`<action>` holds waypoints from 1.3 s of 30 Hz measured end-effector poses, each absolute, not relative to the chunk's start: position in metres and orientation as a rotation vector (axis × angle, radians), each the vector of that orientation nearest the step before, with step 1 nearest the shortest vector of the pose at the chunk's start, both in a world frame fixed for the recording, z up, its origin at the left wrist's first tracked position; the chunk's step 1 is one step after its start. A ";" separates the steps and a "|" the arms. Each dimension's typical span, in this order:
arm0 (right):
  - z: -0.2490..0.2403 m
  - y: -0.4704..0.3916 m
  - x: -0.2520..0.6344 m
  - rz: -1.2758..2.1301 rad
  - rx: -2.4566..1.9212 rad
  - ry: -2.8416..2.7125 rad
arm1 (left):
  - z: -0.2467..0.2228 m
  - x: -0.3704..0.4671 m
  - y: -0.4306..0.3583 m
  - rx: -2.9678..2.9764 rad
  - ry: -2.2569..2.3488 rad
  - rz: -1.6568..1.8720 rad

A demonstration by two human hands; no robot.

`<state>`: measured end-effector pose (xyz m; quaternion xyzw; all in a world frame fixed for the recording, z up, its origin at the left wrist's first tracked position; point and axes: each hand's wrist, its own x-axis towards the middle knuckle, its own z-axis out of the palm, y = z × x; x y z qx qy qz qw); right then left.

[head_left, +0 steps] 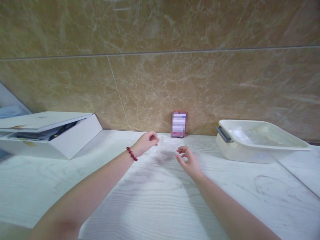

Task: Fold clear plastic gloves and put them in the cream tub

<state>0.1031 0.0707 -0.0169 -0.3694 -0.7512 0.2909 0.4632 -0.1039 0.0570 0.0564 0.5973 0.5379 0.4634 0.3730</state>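
My left hand (147,142), with a dark red bead bracelet (131,154) at the wrist, is closed in a pinch. At its fingertips shows a small, pale, see-through piece (161,140), whose kind I cannot make out. To the right, my right hand (189,161) hovers just above the white wood-grain surface, its fingers bent and apart with nothing between them. A phone (179,125) leans upright against the wall, beyond both hands; its screen is blurred out.
On the left lies a white box (82,136) with its lid partly raised and dark contents inside. A white plastic tub (240,151) with a grey handle stands at the right, holding clear plastic bags (241,134). A brown marbled tile wall (150,86) rises behind.
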 end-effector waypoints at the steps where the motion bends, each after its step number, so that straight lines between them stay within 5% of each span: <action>1: -0.017 0.071 0.103 0.708 -0.879 -1.849 | 0.062 -0.100 0.053 1.451 1.305 1.213; 23: 0.006 0.047 0.106 0.616 -0.659 -1.849 | 0.099 -0.048 -0.003 0.929 0.909 1.007; 39: 0.036 0.055 0.133 1.729 -0.900 -1.324 | 0.028 -0.051 0.047 0.356 0.776 1.475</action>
